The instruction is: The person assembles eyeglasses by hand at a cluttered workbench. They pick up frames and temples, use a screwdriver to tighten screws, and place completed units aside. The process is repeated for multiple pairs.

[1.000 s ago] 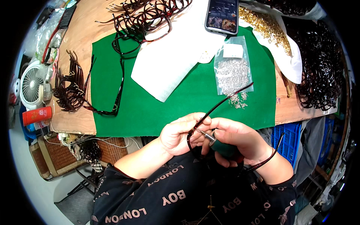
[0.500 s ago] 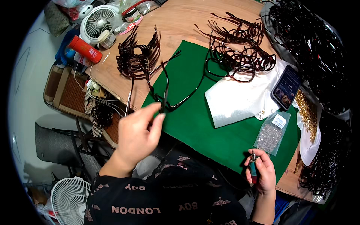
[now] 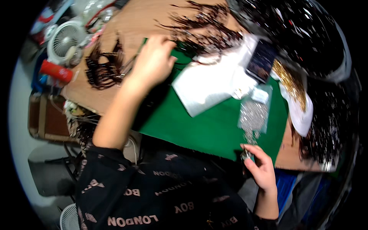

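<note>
My left hand reaches over the green mat, beside the far pile of dark brown eyeglass frames. Its thumb and forefinger point toward the nearest frames, but motion blur hides whether they grip one. In my right hand, at the mat's front edge, is a small screwdriver, pinched between thumb and fingers with its tip pointing away from me. Just beyond that tip lies a clear bag of tiny silvery screws, some of them spilling from its near end. A second stack of eyeglass frames sits left of the mat.
A white sheet lies on the mat, with a phone at its right. Large bags of dark, shiny parts crowd the right side, near gold-coloured pieces. A small white fan and a red canister stand at left.
My left hand has moved away from me toward the far frames. The whole view has shifted, with the table sliding left and up in it. My right hand still holds the screwdriver.
</note>
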Available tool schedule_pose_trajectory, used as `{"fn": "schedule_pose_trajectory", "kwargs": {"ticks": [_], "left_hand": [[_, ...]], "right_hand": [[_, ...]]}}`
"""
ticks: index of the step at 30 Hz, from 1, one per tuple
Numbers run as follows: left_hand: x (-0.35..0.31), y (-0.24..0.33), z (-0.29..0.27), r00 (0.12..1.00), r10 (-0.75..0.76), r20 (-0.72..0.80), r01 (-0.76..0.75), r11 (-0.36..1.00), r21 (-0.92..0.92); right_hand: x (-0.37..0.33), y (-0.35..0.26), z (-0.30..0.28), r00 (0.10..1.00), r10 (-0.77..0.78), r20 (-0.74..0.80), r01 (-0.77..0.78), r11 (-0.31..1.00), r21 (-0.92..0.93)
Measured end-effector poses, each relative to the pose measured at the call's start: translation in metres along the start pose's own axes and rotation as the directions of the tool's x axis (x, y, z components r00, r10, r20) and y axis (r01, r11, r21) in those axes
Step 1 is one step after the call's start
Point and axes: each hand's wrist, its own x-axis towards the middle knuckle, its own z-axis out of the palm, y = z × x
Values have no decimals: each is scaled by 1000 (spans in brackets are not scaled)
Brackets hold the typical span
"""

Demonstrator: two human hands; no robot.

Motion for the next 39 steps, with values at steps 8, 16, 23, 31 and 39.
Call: {"fn": "schedule_pose_trajectory", "kwargs": {"ticks": [8,16,23,31,39], "left_hand": [[-3,46,-55,975,170,142,50,456,-889],[-57,59,-75,991,-111,-82,-27,425,-905],[-68,59,-59,986,163,-25,78,-598,-798],[-94,109,5,971,229,74,240,-944,-225],[-116,147,38,772,431,468,430,-895,114]], "right_hand": [[-10,-10,-1,976,-14,-218,-133,753,-644],[3,-16,4,997,17,-80,-73,620,-781],[4,-16,4,1000,6,-30,-29,512,-858],[2,-9,10,996,-36,-84,-57,472,-880],[14,-35,8,781,472,408,-608,725,324]]}}
